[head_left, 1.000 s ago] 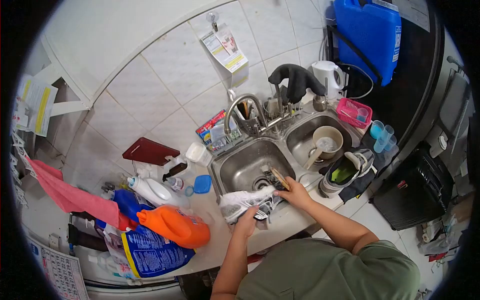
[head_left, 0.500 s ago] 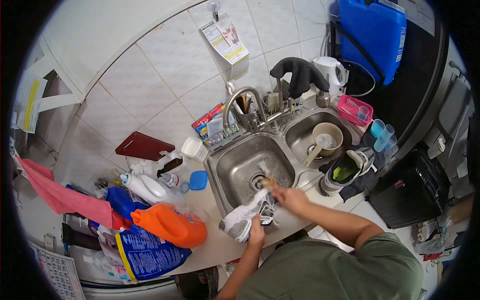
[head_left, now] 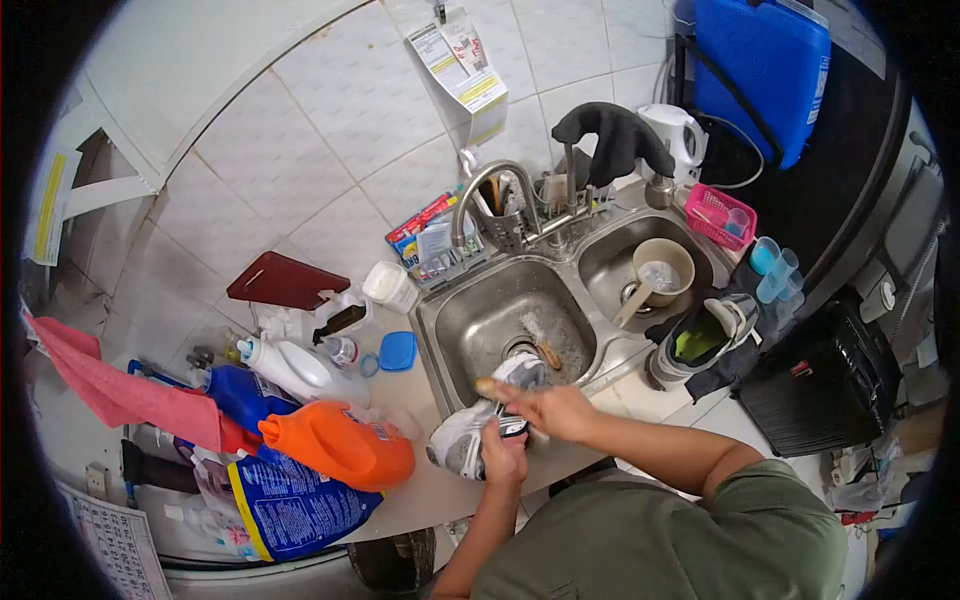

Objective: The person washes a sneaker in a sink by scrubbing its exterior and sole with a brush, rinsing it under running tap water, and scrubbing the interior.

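Note:
A wet grey and white sneaker point(head_left: 458, 440) is tilted over the front edge of the left sink basin point(head_left: 465, 310). My left hand point(head_left: 503, 452) is closed around its side. Over the shoe, my right hand point(head_left: 550, 408) grips a small brush point(head_left: 486, 387); its tan rounded end shows past the fingers, while the bristles are hidden. Inside the left basin, close to the drain, lies a brown-orange piece point(head_left: 549, 354) beside white suds point(head_left: 540, 323). The other sneaker point(head_left: 700, 345), grey with a lime-green lining, stands right of the sink on dark cloth.
A handled pot point(head_left: 675, 262) sits in the right basin. The curved faucet point(head_left: 490, 180) rises behind the sink. Left on the counter are an orange jug point(head_left: 340, 445), a white bottle point(head_left: 300, 375), a blue lid point(head_left: 398, 350) and a white tub point(head_left: 390, 287). A pink basket point(head_left: 720, 215) stands back right.
My right hand has moved left and toward me with the brush, from above the drain onto the shoe. The brown-orange piece in the basin now shows. The view has shifted slightly.

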`<state>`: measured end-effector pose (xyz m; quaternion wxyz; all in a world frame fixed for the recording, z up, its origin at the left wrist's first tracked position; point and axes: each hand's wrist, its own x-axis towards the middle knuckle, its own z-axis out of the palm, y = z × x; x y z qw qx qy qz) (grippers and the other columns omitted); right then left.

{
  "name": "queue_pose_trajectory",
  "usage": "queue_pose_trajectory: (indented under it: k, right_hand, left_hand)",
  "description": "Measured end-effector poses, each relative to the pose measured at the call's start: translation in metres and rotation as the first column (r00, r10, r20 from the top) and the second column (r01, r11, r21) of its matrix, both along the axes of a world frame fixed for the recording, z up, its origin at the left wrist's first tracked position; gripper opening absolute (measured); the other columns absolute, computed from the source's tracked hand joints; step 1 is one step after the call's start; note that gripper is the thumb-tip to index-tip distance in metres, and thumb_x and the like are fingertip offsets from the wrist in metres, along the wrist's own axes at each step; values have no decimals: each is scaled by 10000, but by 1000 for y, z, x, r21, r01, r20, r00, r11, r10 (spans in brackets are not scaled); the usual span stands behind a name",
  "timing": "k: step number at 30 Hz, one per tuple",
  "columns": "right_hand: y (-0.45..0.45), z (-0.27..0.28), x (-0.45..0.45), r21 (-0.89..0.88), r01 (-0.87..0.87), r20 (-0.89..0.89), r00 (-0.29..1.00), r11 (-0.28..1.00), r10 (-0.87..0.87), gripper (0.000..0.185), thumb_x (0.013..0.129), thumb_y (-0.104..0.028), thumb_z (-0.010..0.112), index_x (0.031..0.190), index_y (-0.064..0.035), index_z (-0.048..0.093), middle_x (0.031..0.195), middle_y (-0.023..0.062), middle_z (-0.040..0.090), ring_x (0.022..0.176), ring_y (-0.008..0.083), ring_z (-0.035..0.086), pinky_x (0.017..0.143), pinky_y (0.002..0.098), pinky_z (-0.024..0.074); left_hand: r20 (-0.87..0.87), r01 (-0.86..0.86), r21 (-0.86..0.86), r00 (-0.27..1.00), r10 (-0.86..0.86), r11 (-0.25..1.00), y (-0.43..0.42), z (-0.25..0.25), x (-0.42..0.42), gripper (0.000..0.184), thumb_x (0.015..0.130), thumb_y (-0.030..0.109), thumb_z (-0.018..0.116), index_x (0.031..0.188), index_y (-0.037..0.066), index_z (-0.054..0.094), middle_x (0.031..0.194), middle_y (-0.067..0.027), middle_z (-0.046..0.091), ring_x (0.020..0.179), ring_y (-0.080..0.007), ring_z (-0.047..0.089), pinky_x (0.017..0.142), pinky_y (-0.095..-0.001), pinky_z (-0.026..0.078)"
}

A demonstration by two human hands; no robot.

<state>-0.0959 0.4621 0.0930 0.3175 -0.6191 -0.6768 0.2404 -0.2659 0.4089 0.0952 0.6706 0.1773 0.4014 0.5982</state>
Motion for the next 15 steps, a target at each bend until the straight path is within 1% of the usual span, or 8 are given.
queue_pose_trajectory:
  k: [2,4,6,9,10,13,14,15]
  right_hand:
    - [-10,5,-5,86,-50,-35,998,995,54,311,964,-454,536,1051,-234,739,748,195,673,675,395,664,605,491,531]
    - [2,11,3,-15,-2,76,997,1000,3,299,959,-451,548,1052,-243,741,744,185,675,656,384,664,595,486,532]
    - [-2,17,-9,-36,-82,254,963,996,89,287,946,-452,571,1044,-246,745,735,167,680,634,367,665,580,472,532]
    - [-3,31,1,-39,-79,80,993,996,82,290,944,-467,569,1035,-257,748,710,162,673,618,371,659,570,480,525]
    - [18,13,11,-1,78,167,983,997,-76,292,941,-483,570,1029,-270,748,698,163,667,605,378,651,568,487,521]
    - [1,-4,-6,41,-63,132,990,997,57,313,942,-485,568,1028,-244,748,701,171,667,616,385,655,579,496,524]
    - [-20,41,-15,44,-166,175,972,985,155,341,942,-496,562,1011,-220,750,703,178,667,635,388,660,590,501,528]
    - [-12,28,-11,3,-100,148,984,995,98,343,944,-499,557,1048,-229,741,697,180,665,635,390,660,589,500,529]
  left_hand:
    - [15,26,-38,1000,-25,999,-6,2,-5,223,966,276,509,1008,57,517,864,-48,589,719,-153,573,590,-277,460]
    - [47,22,-117,999,-16,993,-3,6,-3,198,971,259,487,990,63,512,855,-44,575,692,-139,547,550,-268,428]
    - [54,57,-11,997,-57,998,0,-3,-5,198,976,250,466,994,62,522,866,-45,581,715,-145,555,579,-271,441]
    - [29,67,67,997,-69,996,-7,-8,-6,213,980,252,453,1011,60,539,904,-53,605,767,-166,584,635,-294,467]
    - [21,56,89,998,-58,994,-7,-7,-3,220,981,254,452,1018,59,545,920,-57,616,787,-175,596,656,-305,477]
    - [7,2,19,1000,-2,1000,-4,-12,4,240,979,265,462,1053,58,559,974,-69,643,870,-205,631,753,-355,499]
    - [16,37,34,999,-37,999,-5,-18,-2,259,976,280,474,1071,58,567,996,-82,652,924,-225,646,826,-392,504]
    - [16,51,37,999,-52,998,-6,-27,-6,262,974,282,478,1076,57,567,996,-83,651,930,-227,645,845,-392,502]
